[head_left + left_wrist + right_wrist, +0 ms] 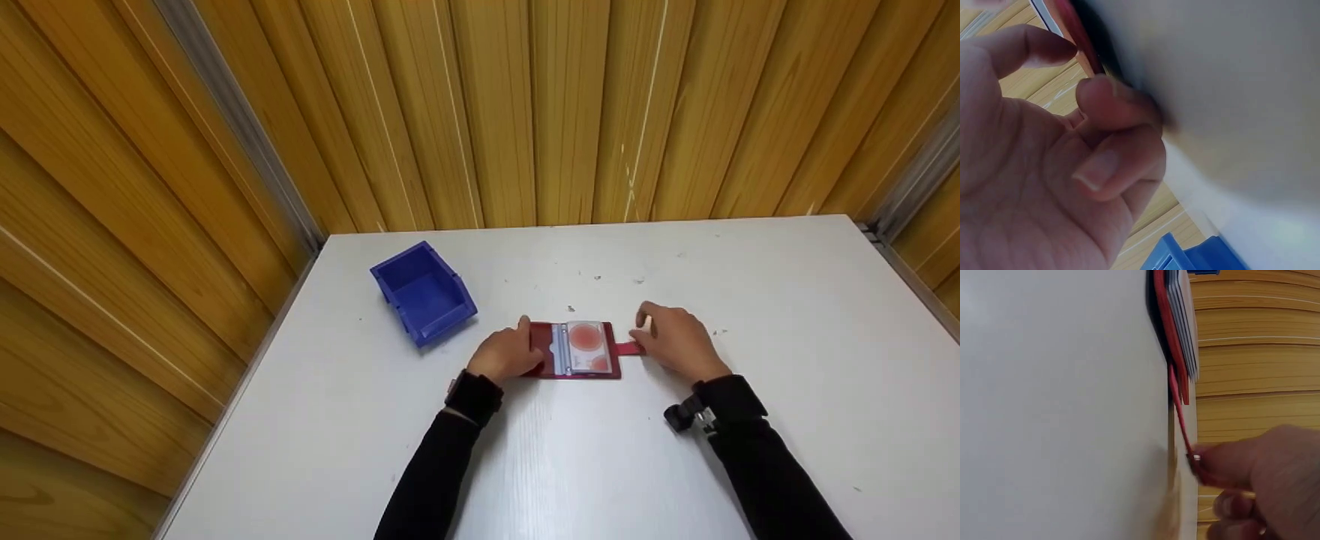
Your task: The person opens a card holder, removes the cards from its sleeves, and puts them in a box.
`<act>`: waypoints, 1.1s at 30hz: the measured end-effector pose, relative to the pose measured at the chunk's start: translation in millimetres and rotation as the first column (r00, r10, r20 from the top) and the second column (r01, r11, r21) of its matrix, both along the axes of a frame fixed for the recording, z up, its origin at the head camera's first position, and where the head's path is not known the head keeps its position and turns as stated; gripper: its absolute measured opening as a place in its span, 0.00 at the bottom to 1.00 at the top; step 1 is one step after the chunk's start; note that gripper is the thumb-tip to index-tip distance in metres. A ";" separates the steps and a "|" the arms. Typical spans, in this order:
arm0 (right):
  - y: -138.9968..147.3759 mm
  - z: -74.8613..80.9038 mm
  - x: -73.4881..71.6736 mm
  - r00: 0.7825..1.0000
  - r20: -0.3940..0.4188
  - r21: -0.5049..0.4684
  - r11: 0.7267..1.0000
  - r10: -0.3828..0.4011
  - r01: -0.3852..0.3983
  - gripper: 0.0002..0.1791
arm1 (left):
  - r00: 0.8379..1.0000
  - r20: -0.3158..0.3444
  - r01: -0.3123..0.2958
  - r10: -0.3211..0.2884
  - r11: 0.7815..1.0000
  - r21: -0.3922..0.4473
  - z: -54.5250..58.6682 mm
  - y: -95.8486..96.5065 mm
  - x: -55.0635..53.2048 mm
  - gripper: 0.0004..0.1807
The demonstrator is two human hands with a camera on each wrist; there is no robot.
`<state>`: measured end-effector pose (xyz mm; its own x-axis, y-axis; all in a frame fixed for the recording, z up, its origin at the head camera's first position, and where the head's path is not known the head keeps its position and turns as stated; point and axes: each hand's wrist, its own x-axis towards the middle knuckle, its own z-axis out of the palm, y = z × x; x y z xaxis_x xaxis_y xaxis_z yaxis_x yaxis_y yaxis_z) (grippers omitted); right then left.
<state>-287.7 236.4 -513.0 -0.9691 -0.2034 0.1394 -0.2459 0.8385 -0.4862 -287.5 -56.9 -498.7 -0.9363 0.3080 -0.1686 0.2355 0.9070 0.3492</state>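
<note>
A dark red card holder [544,346] lies spread on the white table, with clear sleeves and a card bearing pink circles [587,339] on its right side. My left hand [504,352] holds its left edge; in the left wrist view the thumb is at the red cover [1079,34] and the other fingers curl beside it, close to the tabletop. At the other end, my right hand [681,343] pinches the tip of the pinkish-red closing strap [1181,416]. That strap slants up off the table from under the cover, with a small metal snap at the fingertips.
Behind and left of the card holder stands a blue plastic bin [429,300], set at an angle. Wood-patterned walls [495,112] border the table [300,442] at the back and the left. Small dark marks dot the tabletop behind the card holder.
</note>
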 end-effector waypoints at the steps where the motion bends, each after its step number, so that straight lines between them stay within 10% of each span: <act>1: -3.0 -1.1 -0.9 1.000 -0.010 -0.015 1.000 0.027 -0.027 0.12 | 1.000 -0.001 0.002 -0.002 1.000 -0.002 0.0 0.2 -0.2 0.37; 10: -14.9 -9.6 1.3 0.976 0.145 -0.033 0.987 0.163 -0.160 0.49 | 1.000 -0.001 0.001 -0.001 1.000 0.009 -1.1 0.4 -0.4 0.35; 21: -12.9 -11.4 0.0 0.966 0.165 -0.041 0.980 0.198 -0.194 0.49 | 1.000 0.003 -0.012 0.012 1.000 0.005 1.7 1.4 0.5 0.35; 29: -13.7 -11.9 -1.0 0.968 0.155 -0.016 0.980 0.198 -0.198 0.50 | 0.982 -0.182 0.040 -0.045 0.999 -0.029 -1.3 8.3 -4.4 0.15; 33: -13.6 -12.8 -1.4 0.965 0.174 -0.022 0.981 0.196 -0.195 0.51 | 0.981 -0.174 0.100 -0.089 0.993 0.055 -3.2 12.8 -4.8 0.08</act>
